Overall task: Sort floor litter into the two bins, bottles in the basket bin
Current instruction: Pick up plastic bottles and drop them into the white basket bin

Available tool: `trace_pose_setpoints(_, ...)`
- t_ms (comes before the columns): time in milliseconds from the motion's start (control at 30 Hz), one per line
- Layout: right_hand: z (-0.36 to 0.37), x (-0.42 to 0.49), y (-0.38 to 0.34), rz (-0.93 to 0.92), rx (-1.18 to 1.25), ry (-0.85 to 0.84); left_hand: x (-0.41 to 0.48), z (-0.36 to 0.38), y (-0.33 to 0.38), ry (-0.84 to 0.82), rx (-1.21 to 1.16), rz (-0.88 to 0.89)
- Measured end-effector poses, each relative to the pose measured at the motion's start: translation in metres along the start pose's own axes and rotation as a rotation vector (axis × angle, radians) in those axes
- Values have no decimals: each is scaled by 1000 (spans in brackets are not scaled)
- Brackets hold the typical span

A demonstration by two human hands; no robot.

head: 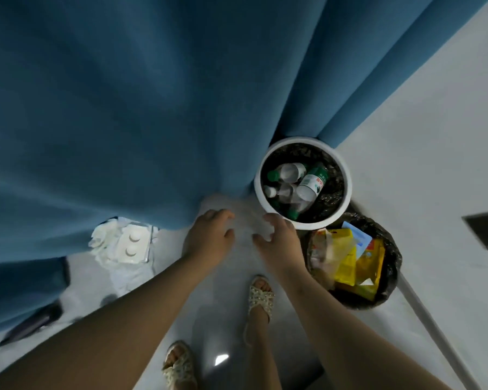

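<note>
We look straight down on both hands reaching forward over the floor. The left hand (209, 237) and the right hand (279, 243) sit side by side, fingers curled downward, with a pale blurred patch (244, 220) between them. We cannot tell whether either hand grips it or holds anything at all.

Just beyond the right hand stands the white-rimmed bin (258, 190), lined in black and holding the bottles. The labelled bottle (312, 182) lies tilted, its long axis running from upper right to lower left in the picture. A clear bottle (289, 170) beside it lies roughly crosswise with its green cap to the left. Another one (278, 191) shows a white cap, also to the left.

Touching that bin on the near right is the second bin (389, 249), a black liner filled with yellow packets (347, 257).

The floor (406, 178) is pale grey and smooth. A blue curtain (124, 108) hangs across most of the view, its hem reaching the floor. At the hem, left of the hands, lie white gloves (102, 237) and a white tray (131, 243) with two round hollows. Two sandalled feet (261, 296) stand below the hands.
</note>
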State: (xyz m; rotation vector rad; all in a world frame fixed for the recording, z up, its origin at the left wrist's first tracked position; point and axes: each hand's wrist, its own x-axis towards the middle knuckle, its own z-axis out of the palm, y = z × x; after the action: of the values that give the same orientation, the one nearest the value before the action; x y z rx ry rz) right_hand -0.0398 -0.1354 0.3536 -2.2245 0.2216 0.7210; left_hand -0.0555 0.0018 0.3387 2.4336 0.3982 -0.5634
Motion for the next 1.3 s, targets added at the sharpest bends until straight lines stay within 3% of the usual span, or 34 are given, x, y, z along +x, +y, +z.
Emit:
trace_pose_setpoints(433, 158, -129, -65, -213, -423, -347, -178, -41, -166, 164, 69, -284)
trace_pose_setpoints(733, 204, -165, -79, -447, -700, -558, -260, -33, -215, 255, -68, -564)
trace_pose_setpoints(1000, 250, -197, -90, -563, -859, -663, -309, -18, -250, 302, -214, -729)
trace_pose_setpoints(1300, 336, -217, -72, -562, -945, -721, -340, 10, -339, 232, -290, -816)
